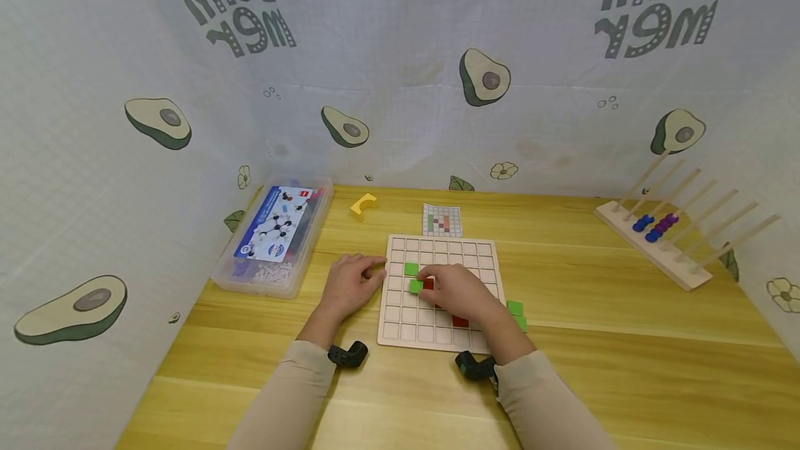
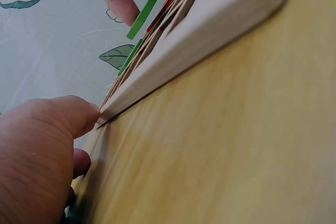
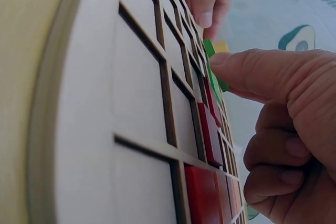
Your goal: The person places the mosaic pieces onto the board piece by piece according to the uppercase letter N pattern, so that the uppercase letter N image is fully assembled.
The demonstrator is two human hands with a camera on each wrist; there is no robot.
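A square wooden grid board (image 1: 400,332) lies between the two hands. My right hand (image 1: 462,290) pinches a green square tile (image 2: 143,18) between thumb and finger, tilted just above the grid. Another green tile (image 1: 410,269) sits in a cell near the upper left. Red tiles (image 1: 460,321) lie in several cells, partly hidden under the right hand; one red tile (image 1: 428,284) shows beside the held tile. At the board's left edge, my left hand (image 1: 353,287) rests on the table, index finger extended to the edge and holding nothing.
A card with a coloured grid pattern (image 1: 442,221) lies behind the board. Loose green tiles (image 1: 515,308) are at its right edge. A clear plastic box (image 1: 262,283) stands left, a yellow arched block (image 1: 363,205) behind, and a bead rack (image 1: 656,245) far right.
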